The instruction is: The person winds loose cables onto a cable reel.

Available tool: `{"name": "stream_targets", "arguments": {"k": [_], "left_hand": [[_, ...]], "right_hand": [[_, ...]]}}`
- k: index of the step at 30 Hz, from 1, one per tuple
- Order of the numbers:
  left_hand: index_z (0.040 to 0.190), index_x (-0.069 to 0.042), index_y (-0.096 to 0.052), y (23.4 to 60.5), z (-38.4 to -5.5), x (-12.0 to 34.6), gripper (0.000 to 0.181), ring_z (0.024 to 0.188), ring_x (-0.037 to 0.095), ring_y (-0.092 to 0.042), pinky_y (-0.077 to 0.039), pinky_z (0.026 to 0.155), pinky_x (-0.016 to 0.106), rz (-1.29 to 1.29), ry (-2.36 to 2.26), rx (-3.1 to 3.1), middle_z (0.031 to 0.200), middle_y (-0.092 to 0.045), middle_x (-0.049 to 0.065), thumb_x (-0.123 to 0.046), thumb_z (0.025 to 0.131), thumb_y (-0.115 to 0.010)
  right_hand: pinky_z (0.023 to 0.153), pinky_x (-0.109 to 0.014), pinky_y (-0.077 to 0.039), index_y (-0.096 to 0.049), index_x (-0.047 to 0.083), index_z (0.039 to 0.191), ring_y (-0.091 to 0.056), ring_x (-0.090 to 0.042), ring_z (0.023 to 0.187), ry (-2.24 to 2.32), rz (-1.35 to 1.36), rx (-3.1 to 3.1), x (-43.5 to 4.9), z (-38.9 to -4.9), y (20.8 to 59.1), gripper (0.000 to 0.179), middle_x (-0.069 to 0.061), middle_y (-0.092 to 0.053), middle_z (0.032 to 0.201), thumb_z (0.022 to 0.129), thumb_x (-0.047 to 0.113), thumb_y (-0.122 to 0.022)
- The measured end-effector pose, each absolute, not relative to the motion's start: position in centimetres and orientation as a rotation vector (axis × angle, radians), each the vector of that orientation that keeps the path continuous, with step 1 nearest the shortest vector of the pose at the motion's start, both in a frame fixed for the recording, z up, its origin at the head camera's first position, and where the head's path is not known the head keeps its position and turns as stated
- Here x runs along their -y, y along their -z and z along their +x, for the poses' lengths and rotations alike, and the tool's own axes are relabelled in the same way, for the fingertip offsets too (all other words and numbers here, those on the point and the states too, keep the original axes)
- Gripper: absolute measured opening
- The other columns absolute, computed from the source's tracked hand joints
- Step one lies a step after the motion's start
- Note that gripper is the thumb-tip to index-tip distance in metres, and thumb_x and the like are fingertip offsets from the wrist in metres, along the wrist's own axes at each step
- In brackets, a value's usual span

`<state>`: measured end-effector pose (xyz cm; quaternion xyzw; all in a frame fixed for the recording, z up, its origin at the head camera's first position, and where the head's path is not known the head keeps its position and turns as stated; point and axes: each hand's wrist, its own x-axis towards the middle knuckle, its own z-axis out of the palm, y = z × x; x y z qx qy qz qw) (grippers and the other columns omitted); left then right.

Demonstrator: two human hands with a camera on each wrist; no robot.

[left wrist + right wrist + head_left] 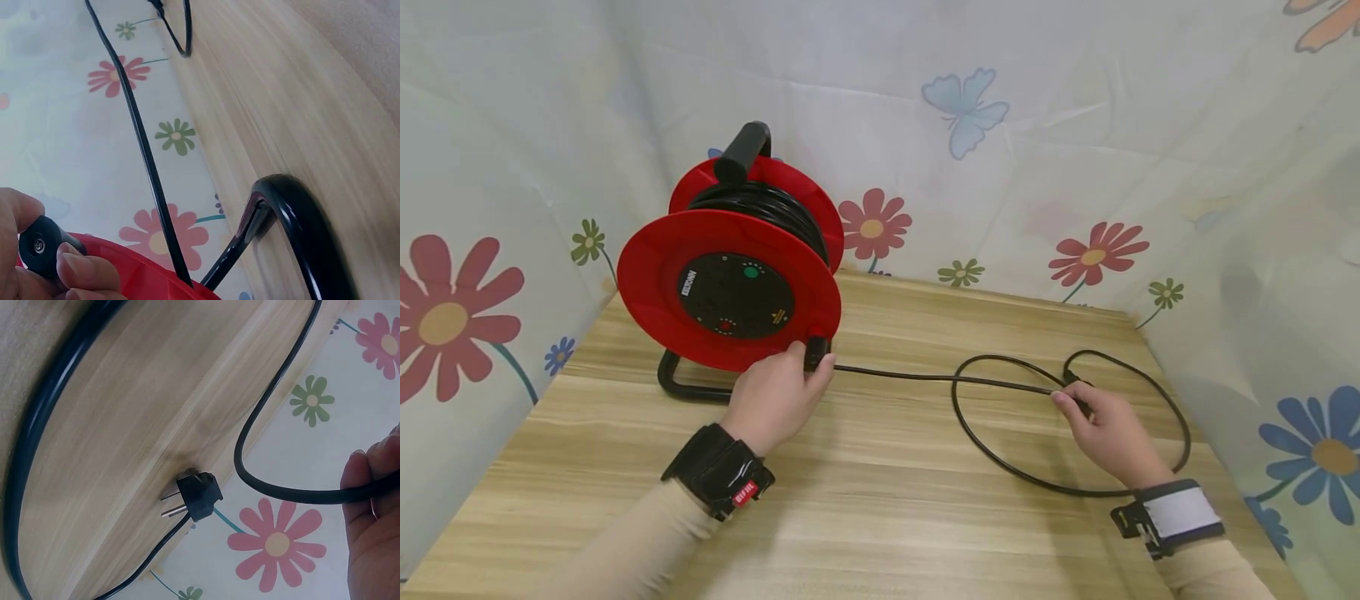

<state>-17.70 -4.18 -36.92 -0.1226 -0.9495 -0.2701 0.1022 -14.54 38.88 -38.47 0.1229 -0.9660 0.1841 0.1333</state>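
Left hand: grasping the knob (815,354) with fingers and thumb; the hand (778,393).
Right hand: pinching the cord (895,377); the hand (1111,433).
Reel: red, just beyond and left of the left hand, its middle (737,296) facing the person.
Cord: nearly straight between the hands, looped on the table (880,525) around and beneath the right hand.
Plug (199,495): just beyond the right hand, which partly hides it from the head view, within the loops.
Stand (681,387): left of the left hand, which covers part of it.
Curtain (850,67): flowered, beyond both hands.
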Motion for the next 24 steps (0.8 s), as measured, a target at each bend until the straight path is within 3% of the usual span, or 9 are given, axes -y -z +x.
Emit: {"name": "stream_targets", "arguments": {"k": [5, 11, 24], "left_hand": [[0.074, -0.011, -0.049, 37.1, -17.7, 4.4, 0.038, 0.044, 0.016, -0.046, -0.033, 0.04, 0.03, -0.364, 0.889, 2.833, 0.053, -0.048, 0.003, -0.042, 0.095, -0.048], [0.075, -0.011, -0.05, 37.4, -17.7, 4.6, 0.039, 0.045, 0.017, -0.046, -0.034, 0.041, 0.03, -0.348, 0.914, 2.872, 0.054, -0.049, 0.003, -0.043, 0.096, -0.045], [0.076, -0.01, -0.052, 38.3, -17.7, 5.2, 0.04, 0.048, 0.019, -0.046, -0.034, 0.043, 0.031, -0.3, 0.939, 2.923, 0.057, -0.049, 0.005, -0.043, 0.097, -0.043]], "right_hand": [[0.04, -0.026, -0.033, -0.066, 0.008, 0.093, -0.033, -0.008, 0.043, -0.521, 0.35, 2.812, -38.7, -14.6, 38.6, 0.026, 0.001, -0.048, 0.059, 0.098, 0.029, -0.053], [0.039, -0.024, -0.03, -0.067, 0.009, 0.089, -0.029, -0.006, 0.041, -0.507, 0.37, 2.829, -38.5, -14.6, 38.9, 0.027, 0.005, -0.037, 0.053, 0.097, 0.032, -0.053], [0.042, -0.025, -0.032, -0.065, 0.012, 0.081, -0.036, -0.009, 0.046, -0.528, 0.369, 2.851, -37.7, -14.7, 39.3, 0.03, 0.004, -0.041, 0.056, 0.096, 0.036, -0.055]]}}
